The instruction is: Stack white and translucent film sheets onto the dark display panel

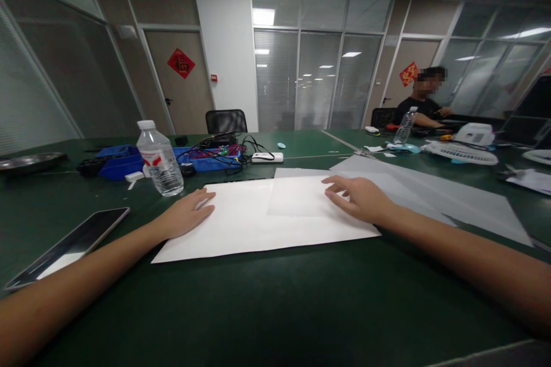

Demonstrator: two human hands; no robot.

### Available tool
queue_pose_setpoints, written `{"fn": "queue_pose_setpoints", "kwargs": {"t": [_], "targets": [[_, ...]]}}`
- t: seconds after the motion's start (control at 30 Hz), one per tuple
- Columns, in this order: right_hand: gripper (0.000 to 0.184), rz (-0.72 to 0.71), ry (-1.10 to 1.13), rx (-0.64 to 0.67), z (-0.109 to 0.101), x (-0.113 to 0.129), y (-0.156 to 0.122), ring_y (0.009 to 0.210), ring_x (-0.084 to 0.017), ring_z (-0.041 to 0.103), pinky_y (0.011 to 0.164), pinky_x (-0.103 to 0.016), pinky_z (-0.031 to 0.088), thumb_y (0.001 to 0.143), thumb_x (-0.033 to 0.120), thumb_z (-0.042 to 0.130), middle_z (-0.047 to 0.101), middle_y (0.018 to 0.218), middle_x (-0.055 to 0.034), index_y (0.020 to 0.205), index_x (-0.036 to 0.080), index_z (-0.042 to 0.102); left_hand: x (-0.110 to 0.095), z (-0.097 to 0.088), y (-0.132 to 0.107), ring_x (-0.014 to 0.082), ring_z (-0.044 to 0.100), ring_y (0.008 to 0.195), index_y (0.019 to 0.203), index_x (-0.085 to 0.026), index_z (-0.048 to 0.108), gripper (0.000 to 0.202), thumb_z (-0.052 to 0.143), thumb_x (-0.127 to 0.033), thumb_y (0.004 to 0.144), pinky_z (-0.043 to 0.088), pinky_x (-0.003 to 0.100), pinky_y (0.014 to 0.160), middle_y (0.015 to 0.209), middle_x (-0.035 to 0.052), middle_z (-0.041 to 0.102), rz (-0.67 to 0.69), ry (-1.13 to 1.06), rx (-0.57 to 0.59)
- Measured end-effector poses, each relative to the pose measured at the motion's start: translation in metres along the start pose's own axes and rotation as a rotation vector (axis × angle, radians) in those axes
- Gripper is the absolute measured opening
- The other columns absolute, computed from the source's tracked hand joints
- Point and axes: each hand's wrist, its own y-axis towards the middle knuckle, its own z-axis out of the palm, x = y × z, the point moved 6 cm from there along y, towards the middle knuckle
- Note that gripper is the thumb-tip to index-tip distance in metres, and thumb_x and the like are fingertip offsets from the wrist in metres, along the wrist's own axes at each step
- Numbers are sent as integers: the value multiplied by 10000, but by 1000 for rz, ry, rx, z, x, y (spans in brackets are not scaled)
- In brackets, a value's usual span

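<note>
A large white sheet of paper (pixel 241 232) lies on the green table in front of me. My left hand (pixel 187 215) rests on its left edge, fingers stretched out and apart. On the right half of this paper is a smaller, thin white sheet (pixel 295 198). My right hand (pixel 355 198) is at that sheet's right side with loosely bent, spread fingers. Whether its fingertips touch the sheet or hover just above, I cannot tell. Neither hand grips anything. More large pale sheets (pixel 477 206) lie to the right, partly behind my right forearm.
A clear water bottle (pixel 160 160) stands beyond my left hand. A phone (pixel 73 246) lies by my left forearm. Blue trays (pixel 185 157) with tangled cables sit farther back. At the far right, a person (pixel 424 106) sits near another bottle (pixel 405 126) and a white fan part (pixel 462 152).
</note>
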Motion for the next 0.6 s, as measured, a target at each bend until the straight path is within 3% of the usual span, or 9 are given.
{"fn": "queue_pose_setpoints", "kwargs": {"t": [0.17,0.27,0.37,0.53,0.6], "targets": [[610,311,-310,59,3,-71,4,1039,-386,724,822,-484,529,997,584,425,772,1179,-173,1387,175,653,0,0,-1,334,385,1548,1527,-140,557,885,403,-753,908,267,460,1286,1674,151,408,-2,-6,4],[580,343,-341,123,11,-92,4,1004,-395,730,816,-499,531,998,568,417,781,1101,-191,1269,164,734,-1,-1,-2,338,380,1551,1530,-137,551,874,402,-740,915,264,467,1287,1678,155,399,-2,-6,10],[561,281,-299,155,19,-82,4,1003,-354,734,857,-481,538,1013,580,392,786,1126,-146,1233,214,757,-3,-1,-2,339,364,1558,1539,-132,540,884,398,-743,917,259,462,1288,1683,157,390,-3,-9,24],[627,131,17,69,22,-39,6,1186,-309,687,1007,-459,534,1029,616,393,674,1424,-111,1476,228,600,-2,0,-2,342,349,1566,1549,-110,521,900,385,-743,923,244,473,1293,1695,168,363,-6,-15,37],[645,124,35,18,17,-31,5,1237,-318,662,1039,-474,520,1027,630,393,650,1458,-110,1501,232,574,-1,1,-1,342,367,1558,1537,-123,537,879,390,-738,926,256,478,1289,1691,161,373,-5,-24,25]]}}
